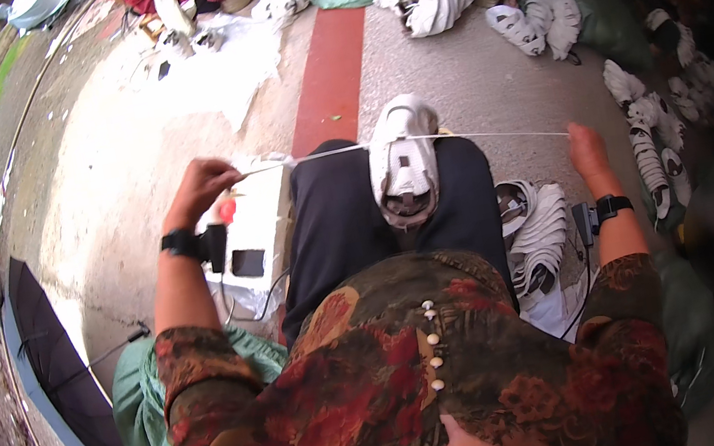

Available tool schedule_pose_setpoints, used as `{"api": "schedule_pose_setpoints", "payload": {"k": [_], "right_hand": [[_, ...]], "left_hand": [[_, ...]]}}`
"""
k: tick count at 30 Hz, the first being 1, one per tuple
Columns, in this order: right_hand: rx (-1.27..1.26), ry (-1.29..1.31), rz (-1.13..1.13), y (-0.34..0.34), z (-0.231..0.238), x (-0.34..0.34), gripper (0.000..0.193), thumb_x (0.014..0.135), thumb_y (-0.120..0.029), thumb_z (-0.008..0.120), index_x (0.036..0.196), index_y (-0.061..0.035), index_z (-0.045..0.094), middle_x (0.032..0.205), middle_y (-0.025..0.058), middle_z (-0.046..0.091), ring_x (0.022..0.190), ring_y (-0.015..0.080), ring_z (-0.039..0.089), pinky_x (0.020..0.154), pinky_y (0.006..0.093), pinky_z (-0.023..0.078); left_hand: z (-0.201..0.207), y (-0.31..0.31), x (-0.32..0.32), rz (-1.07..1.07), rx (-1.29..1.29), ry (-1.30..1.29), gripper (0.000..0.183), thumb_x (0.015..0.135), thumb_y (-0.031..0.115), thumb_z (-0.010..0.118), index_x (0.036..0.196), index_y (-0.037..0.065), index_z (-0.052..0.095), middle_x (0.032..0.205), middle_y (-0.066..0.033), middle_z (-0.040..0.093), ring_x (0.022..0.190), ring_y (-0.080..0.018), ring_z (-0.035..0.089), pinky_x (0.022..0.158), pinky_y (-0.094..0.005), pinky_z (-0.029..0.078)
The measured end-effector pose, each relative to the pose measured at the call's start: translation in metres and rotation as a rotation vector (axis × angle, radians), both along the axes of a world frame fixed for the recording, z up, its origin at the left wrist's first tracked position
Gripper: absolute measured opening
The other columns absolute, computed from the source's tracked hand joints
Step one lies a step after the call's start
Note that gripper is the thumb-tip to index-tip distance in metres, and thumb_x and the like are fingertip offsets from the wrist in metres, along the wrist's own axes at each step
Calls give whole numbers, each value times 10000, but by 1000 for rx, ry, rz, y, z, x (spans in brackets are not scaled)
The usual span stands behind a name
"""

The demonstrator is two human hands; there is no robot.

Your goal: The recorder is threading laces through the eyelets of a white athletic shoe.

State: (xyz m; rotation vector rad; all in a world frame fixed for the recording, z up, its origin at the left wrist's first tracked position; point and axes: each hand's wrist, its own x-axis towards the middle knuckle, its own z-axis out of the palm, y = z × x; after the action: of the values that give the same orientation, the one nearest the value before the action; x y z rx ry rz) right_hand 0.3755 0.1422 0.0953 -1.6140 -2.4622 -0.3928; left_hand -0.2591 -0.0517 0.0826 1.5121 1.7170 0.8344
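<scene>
Nearest the camera is the person's patterned shirt (pixel 355 376), dark with red and brown flowers and a row of pale buttons down the front. Both forearms reach forward from its rolled sleeves, set wide apart.

The left hand (pixel 212 184) is closed, its fingers drawn together on one end of a thin white cord (pixel 504 133). The right hand (pixel 587 146) is curled into a fist around the other end. The cord runs nearly straight between them, crossing a white shoe (pixel 407 181); whether it threads through the shoe or only lies over it is hard to tell.

The shoe sits between the two hands, well apart from both, to the right of the left hand and to the left of the right hand. It rests between the knees of the person's dark trousers (pixel 325 229).

Each wrist wears a black band with a small dark device and a cable. Just beside the left forearm stands a white box (pixel 271 224) with a dark rectangular patch and a red spot. Between the right forearm and the thigh lies a stack of white shoe pieces (pixel 540 229).

Farther left, a dark umbrella (pixel 53 343) lies spread on its side, near green sacking (pixel 139 395). More white shoe pieces are heaped at far right. Ahead, a red stripe (pixel 334 65) crosses the grey floor (pixel 436 75), and two other people sit at the far edge among similar heaps.
</scene>
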Motion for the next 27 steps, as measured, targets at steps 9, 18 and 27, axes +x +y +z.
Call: {"api": "schedule_pose_setpoints", "payload": {"k": [9,18,27], "right_hand": [[236,-26,-860,-53,79,189,132,790,-110,541,864,-44,627,904,185,631,870,364,603,696,456,489],[304,-93,-969,-130,84,230,119,788,-115,552,771,-31,635,824,200,629,813,385,606,644,475,488],[-52,-12,-931,-103,-12,227,95,752,-100,599,743,-23,653,769,211,628,749,370,614,615,448,485]], "left_hand": [[32,-72,-76,316,-71,-34,140,778,128,609,757,-1,659,579,-8,558,501,-58,473,451,-202,344],[-9,-124,-130,431,-145,-75,29,713,11,647,694,-10,652,560,-18,563,495,-91,500,469,-224,388],[-44,-196,-190,497,-313,167,150,716,118,668,640,-4,626,553,-34,562,481,-95,472,437,-271,357]]}}
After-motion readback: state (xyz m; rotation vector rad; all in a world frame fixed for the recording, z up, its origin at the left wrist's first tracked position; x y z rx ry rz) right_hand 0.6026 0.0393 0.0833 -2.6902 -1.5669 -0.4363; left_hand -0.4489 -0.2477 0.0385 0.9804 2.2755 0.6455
